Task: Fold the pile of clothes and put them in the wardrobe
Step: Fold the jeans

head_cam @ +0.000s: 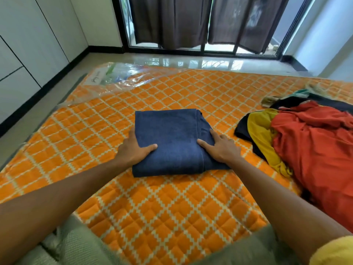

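Note:
A folded dark blue garment (172,138) lies as a neat rectangle in the middle of the orange patterned mattress (152,203). My left hand (133,150) grips its left edge, thumb on top and fingers tucked under the side. My right hand (221,148) rests flat on its right edge with straight fingers, index finger pointing inward. To the right lies the unfolded pile of clothes (305,146): red, yellow, black and teal pieces heaped together.
The mattress lies on a pale tiled floor (57,88), its far left corner under clear plastic wrap (114,77). White wardrobe doors (28,44) line the left wall. Dark curtains (200,20) hang over a glass sliding door at the back.

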